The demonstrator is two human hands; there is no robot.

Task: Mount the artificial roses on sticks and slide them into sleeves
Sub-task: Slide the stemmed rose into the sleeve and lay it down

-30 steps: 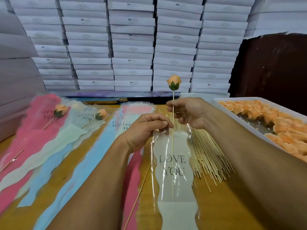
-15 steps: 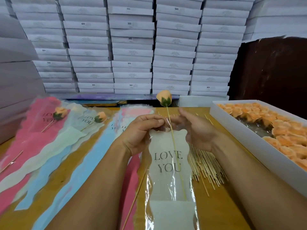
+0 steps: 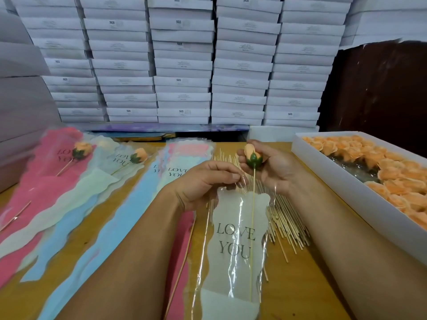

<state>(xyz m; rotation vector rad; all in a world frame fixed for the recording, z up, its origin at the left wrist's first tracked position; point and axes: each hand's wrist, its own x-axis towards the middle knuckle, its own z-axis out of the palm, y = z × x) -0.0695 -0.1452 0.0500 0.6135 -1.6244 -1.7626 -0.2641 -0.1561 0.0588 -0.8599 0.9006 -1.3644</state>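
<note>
I see the right hand (image 3: pixel 270 167) wrapped around an orange rose (image 3: pixel 253 155), fingers curled behind the bud, its thin stick (image 3: pixel 253 227) running straight down into the clear sleeve (image 3: pixel 235 245) printed LOVE YOU. The left hand (image 3: pixel 205 183) pinches the sleeve's top edge at its mouth, thumb and fingertips pressed together, wrist bent inward. The stick's lower end sits inside the sleeve, near its white lower panel. Under the sleeve and right forearm lies a spread of bare sticks (image 3: pixel 286 218). To the right I see a white tray (image 3: pixel 346 192) of orange rose heads. To the left, coloured sleeves (image 3: pixel 69 204) fan across the table (image 3: pixel 300 285), two holding finished roses (image 3: pixel 82 150). White boxes (image 3: pixel 182 65) are stacked behind.
</note>
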